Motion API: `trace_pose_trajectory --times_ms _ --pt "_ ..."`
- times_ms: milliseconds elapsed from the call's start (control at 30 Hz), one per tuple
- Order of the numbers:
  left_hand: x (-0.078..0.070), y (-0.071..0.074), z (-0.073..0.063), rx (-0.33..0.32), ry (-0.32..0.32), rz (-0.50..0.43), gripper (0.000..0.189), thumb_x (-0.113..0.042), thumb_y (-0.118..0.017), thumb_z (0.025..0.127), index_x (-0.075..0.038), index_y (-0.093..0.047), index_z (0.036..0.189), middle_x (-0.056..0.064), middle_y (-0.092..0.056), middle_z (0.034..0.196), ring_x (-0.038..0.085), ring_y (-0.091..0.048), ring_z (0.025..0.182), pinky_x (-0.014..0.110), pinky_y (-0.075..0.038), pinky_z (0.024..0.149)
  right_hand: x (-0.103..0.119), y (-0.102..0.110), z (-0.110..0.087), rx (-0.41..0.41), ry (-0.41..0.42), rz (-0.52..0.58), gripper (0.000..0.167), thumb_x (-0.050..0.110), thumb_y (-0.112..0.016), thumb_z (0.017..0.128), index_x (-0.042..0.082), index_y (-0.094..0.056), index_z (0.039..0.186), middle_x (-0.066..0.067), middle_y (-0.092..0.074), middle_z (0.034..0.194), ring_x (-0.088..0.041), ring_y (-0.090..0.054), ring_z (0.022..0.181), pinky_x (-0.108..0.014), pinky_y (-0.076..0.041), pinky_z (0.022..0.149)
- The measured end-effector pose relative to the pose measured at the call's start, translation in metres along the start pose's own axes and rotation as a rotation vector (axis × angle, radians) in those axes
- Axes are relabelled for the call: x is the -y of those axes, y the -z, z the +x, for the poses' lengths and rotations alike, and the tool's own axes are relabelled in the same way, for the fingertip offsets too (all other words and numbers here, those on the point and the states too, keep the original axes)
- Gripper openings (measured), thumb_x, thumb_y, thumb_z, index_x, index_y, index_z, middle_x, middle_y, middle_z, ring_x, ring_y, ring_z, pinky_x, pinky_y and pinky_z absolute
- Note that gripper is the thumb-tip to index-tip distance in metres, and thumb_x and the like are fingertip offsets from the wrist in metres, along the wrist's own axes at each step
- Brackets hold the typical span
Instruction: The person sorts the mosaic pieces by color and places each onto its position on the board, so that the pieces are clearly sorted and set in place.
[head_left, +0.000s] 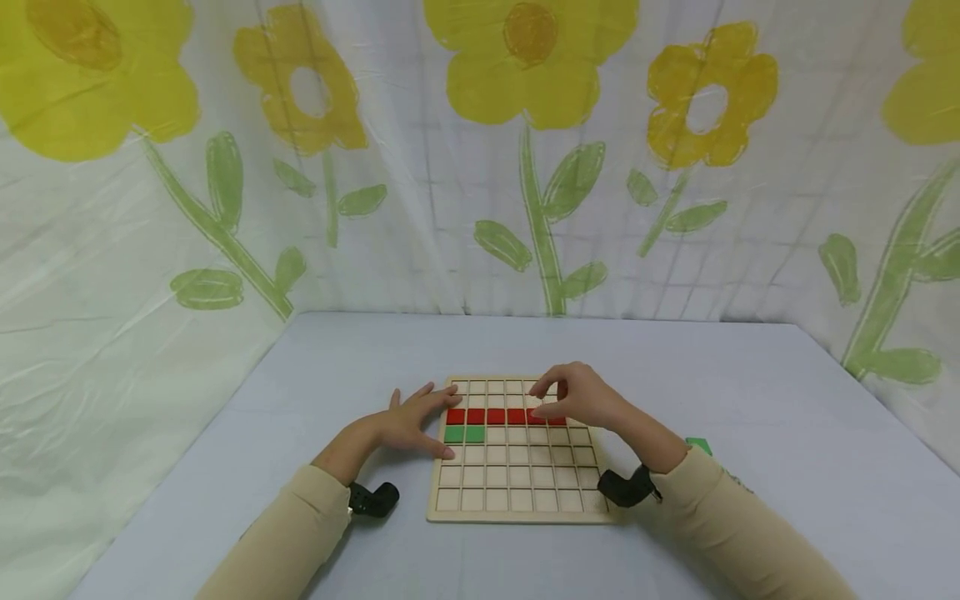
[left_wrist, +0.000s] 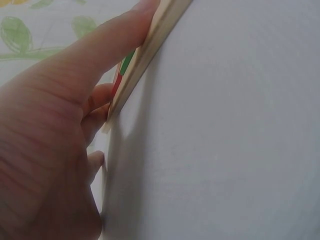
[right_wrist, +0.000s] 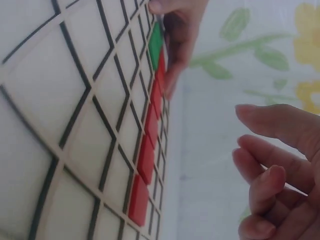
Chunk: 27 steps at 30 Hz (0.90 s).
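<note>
Grid board (head_left: 497, 477) lies near a green tile (head_left: 698, 444) the right sleeve (head_left: 738, 525) partly hides

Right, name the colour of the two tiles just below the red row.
Green; the tiles show best in the head view.

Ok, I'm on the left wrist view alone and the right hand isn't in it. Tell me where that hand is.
Observer: In the head view, the right hand is over the right-hand end of the row of red tiles on the gridded board.

Operator: Now check the right wrist view and say what it's holding.

Observer: Nothing that I can see; the gap between its thumb and fingers is empty.

Operator: Report anything green lying off the board.

Observer: A green piece shows on the table, next to the right sleeve.
</note>
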<state>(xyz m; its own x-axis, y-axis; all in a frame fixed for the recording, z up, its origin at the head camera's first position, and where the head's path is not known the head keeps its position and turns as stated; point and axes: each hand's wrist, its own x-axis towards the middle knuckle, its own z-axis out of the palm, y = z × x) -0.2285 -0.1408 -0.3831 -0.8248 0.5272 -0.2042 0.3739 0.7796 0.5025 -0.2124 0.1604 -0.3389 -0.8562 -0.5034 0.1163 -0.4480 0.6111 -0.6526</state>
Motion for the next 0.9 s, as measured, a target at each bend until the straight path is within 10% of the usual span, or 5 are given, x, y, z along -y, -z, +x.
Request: trace_pose_trajectory --times_ms 900 --pt "-0.002 0.002 -0.003 0.011 0.003 -0.005 0.087 -0.051 -0.074 0.072 -0.025 -0.034 0.144 -0.006 -0.019 0.156 0.027 0.001 0.146 0.063 0.014 0.108 -0.029 0.052 -0.075 -0.155 -0.135 -0.022 0.035 0.022 -0.077 0.075 0.004 -0.069 0.105 -0.013 -0.066 0.098 -0.007 -0.046 0.061 -0.021 -0.04 0.049"
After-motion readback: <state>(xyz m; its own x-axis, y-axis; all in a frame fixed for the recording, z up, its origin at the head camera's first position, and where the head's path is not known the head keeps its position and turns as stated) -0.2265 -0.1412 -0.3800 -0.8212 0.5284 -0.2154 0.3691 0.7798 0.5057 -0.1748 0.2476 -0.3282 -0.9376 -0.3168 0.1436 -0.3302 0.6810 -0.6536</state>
